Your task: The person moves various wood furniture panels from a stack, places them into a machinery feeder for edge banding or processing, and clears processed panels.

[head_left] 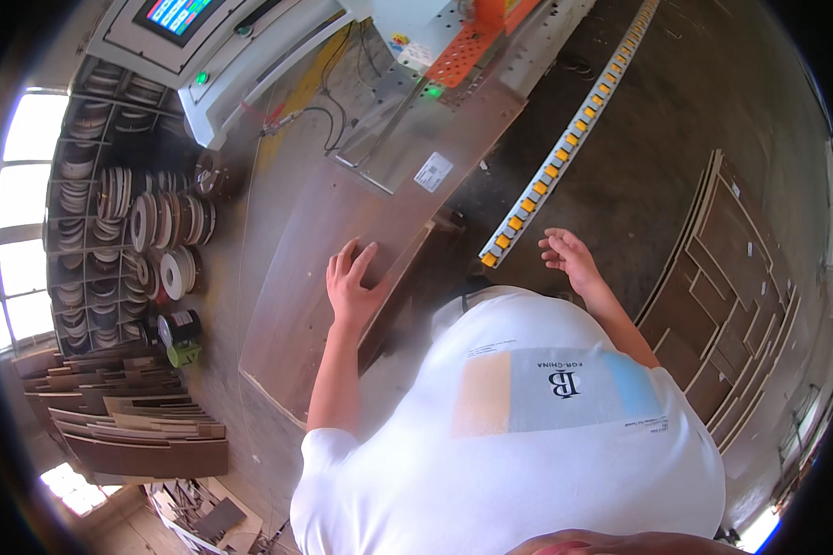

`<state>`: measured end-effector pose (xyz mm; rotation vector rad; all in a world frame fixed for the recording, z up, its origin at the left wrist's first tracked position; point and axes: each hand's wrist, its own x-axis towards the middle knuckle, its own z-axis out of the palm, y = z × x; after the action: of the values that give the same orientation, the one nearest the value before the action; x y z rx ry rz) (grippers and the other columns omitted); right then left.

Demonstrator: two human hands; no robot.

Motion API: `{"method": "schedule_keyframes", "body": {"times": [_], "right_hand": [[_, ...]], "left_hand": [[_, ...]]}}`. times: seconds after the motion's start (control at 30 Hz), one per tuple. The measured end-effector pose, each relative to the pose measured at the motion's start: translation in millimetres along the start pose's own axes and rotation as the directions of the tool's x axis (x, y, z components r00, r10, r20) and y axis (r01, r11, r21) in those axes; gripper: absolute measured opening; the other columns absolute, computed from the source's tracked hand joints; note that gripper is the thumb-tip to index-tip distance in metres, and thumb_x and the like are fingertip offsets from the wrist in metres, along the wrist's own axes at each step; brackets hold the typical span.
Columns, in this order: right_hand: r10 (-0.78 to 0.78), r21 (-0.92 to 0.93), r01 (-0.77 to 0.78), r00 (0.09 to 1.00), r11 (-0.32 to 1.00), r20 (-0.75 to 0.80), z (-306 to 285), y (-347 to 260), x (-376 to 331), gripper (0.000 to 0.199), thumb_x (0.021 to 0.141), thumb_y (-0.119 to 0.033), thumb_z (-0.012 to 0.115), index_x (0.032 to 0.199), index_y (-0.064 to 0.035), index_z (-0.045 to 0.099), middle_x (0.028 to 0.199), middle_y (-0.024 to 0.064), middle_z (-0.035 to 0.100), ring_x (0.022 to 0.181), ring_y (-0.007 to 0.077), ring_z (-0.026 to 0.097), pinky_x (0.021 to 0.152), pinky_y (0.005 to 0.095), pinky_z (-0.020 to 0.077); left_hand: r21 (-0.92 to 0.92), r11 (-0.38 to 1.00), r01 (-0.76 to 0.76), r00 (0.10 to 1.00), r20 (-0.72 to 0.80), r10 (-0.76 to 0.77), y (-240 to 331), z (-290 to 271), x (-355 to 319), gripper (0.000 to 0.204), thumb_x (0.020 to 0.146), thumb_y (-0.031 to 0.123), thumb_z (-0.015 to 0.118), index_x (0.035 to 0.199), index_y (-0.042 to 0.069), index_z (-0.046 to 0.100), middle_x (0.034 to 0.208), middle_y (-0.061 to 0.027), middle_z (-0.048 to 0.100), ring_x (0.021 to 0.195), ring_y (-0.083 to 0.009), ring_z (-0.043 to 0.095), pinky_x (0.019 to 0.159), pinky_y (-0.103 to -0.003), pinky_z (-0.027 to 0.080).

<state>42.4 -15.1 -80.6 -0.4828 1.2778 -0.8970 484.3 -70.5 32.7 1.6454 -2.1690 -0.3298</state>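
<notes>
My left hand lies flat, fingers spread, on a long brown wooden panel. The panel runs from near my body up toward a grey and white machine with an orange part. A white label is stuck on the panel's far end. My right hand hangs open in the air with its fingers loosely curled and nothing in it. It is just right of a long rail of yellow rollers. My white shirt fills the lower middle of the view.
A rack of coiled edge strips stands at the left by bright windows. Cut brown boards are stacked at the lower left and at the right. The machine has a coloured screen and cables.
</notes>
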Motion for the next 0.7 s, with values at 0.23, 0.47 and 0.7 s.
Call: {"method": "schedule_keyframes", "body": {"times": [0.23, 0.47, 0.7], "right_hand": [[0.079, -0.168, -0.080, 0.997, 0.982, -0.013, 29, 25, 29, 0.055, 0.098, -0.037, 0.069, 0.137, -0.0015, 0.056, 0.118, 0.0079, 0.068, 0.099, 0.0149, 0.065, 0.085, 0.0299, 0.0535], [0.070, -0.273, -0.098, 0.991, 0.957, -0.111, 14, 49, 17, 0.053, 0.097, -0.037, 0.071, 0.136, -0.0024, 0.058, 0.115, 0.0092, 0.069, 0.097, 0.0156, 0.067, 0.081, 0.0298, 0.0541], [0.235, -0.247, -0.340, 0.898, 0.907, -0.372, -41, 103, -32, 0.036, 0.098, -0.036, 0.070, 0.126, -0.0128, 0.065, 0.113, 0.0024, 0.071, 0.090, 0.0125, 0.065, 0.076, 0.0274, 0.0522]], "left_hand": [[0.096, 0.987, 0.132, 0.965, 0.215, -0.150, -73, 32, -32, 0.075, 0.073, 0.027, 0.087, 0.141, 0.022, 0.056, 0.152, -0.0133, 0.046, 0.139, -0.0365, 0.042, 0.116, -0.048, 0.035], [0.046, 0.995, 0.089, 0.989, 0.115, -0.094, -70, 48, -1, 0.066, 0.070, 0.023, 0.086, 0.132, 0.022, 0.065, 0.139, -0.0124, 0.056, 0.125, -0.0342, 0.053, 0.107, -0.046, 0.044], [0.046, 0.998, -0.035, 0.999, -0.002, 0.035, -38, -25, -3, 0.058, 0.067, 0.023, 0.087, 0.123, 0.025, 0.074, 0.141, -0.0111, 0.058, 0.117, -0.0333, 0.058, 0.097, -0.047, 0.048]]}}
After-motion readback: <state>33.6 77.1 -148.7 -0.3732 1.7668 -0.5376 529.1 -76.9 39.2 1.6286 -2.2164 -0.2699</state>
